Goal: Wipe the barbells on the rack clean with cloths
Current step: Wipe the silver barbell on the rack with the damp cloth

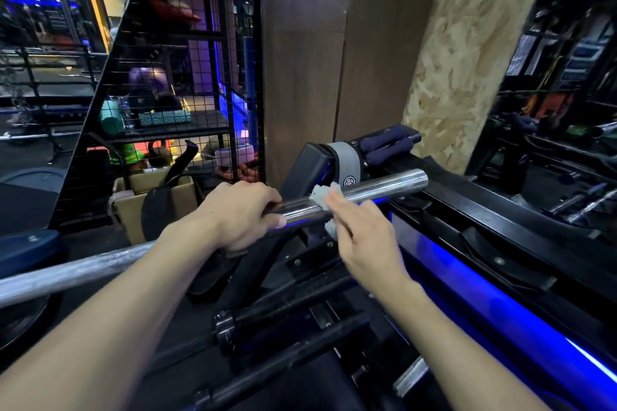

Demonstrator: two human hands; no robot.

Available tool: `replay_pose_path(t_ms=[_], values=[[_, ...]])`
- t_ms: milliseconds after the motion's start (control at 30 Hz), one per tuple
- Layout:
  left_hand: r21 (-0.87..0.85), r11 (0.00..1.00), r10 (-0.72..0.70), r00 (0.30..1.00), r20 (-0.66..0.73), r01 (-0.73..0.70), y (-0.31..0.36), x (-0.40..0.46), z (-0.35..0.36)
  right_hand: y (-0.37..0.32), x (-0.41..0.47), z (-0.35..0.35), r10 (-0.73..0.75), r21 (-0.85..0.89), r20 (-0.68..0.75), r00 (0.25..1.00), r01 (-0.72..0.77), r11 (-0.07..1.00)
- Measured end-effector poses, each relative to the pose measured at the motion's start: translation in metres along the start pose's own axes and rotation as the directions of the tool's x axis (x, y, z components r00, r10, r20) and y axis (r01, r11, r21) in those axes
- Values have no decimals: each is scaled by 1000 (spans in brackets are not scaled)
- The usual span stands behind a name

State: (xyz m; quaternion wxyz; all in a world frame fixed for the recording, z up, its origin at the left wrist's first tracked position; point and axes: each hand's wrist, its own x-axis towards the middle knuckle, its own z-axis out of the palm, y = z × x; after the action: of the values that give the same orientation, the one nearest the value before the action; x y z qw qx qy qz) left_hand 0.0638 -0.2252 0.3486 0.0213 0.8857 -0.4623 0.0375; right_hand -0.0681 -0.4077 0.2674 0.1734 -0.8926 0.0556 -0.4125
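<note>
Left hand (238, 215) curled round the chrome barbell (377, 188) sleeve, thumb underneath. Right hand (362, 237) just to the right, fingers straight, pressing a pale grey cloth (321, 196) wrapped over the sleeve. Bar running from near left to far right, across the black rack (500, 237), lit blue below. Behind, a grey strap (347, 162); left, a cardboard box (133, 210) by wire mesh (173, 77).

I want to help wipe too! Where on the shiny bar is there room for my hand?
The shiny sleeve is bare from the cloth out to its far end; also free is the dull shaft left of the left hand. The middle is crowded: the left hand grips the bar and the right hand presses the cloth close beside it.
</note>
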Motion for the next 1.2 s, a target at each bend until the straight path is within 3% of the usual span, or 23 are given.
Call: replay_pose_path(t_ms=[67, 167, 200, 367, 467, 500, 567, 633, 700, 867, 967, 1067, 1133, 1200], values=[[-23, 1000, 9, 999, 35, -8, -2, 2, -1, 21, 9, -8, 59, -62, -20, 998, -60, 996], [-75, 997, 14, 997, 76, -8, -5, 5, 0, 40, 23, -16, 342, -25, -136, 930, -349, 937], [-87, 996, 6, 996, 86, 1, -5, 6, 0, 31, 23, -13, 357, -24, -149, 922, -364, 931], [-108, 994, 7, 996, 86, 3, -5, 7, 0, -38, 7, 21, 45, 139, -46, 998, -38, 990], [-127, 992, 20, 997, 72, -11, -6, 4, 1, -29, 9, 14, -56, 129, -27, 998, 59, 990], [-136, 991, 24, 998, 66, -15, -7, 4, 2, -17, 13, 8, -34, 100, -27, 999, 37, 994], [-149, 989, 26, 997, 67, -16, -8, 4, 2, 14, 19, -7, 145, 66, -73, 987, -140, 988], [-158, 987, 21, 996, 88, -7, -7, 6, 0, 38, 23, -19, 356, 91, -145, 923, -346, 934], [-177, 984, 20, 993, 115, 0, -7, 9, -1, 31, 21, -15, 428, 122, -161, 889, -412, 903], [-229, 973, 45, 983, 179, -3, -10, 13, -6, -40, 7, 16, 117, 207, -29, 993, -109, 972], [-243, 970, 53, 980, 191, -5, -12, 14, -7, -37, 12, 8, 162, 348, 37, 986, -165, 923], [-225, 974, 38, 984, 176, 3, -14, 14, -4, -4, 26, -10, 436, 442, -7, 900, -389, 808], [-219, 976, 23, 988, 152, 11, -14, 13, 0, 19, 35, -21, 642, 559, -35, 766, -517, 648], [-209, 978, 8, 990, 138, 21, -15, 13, 3, 35, 41, -28, 755, 668, 8, 655, -566, 484]])
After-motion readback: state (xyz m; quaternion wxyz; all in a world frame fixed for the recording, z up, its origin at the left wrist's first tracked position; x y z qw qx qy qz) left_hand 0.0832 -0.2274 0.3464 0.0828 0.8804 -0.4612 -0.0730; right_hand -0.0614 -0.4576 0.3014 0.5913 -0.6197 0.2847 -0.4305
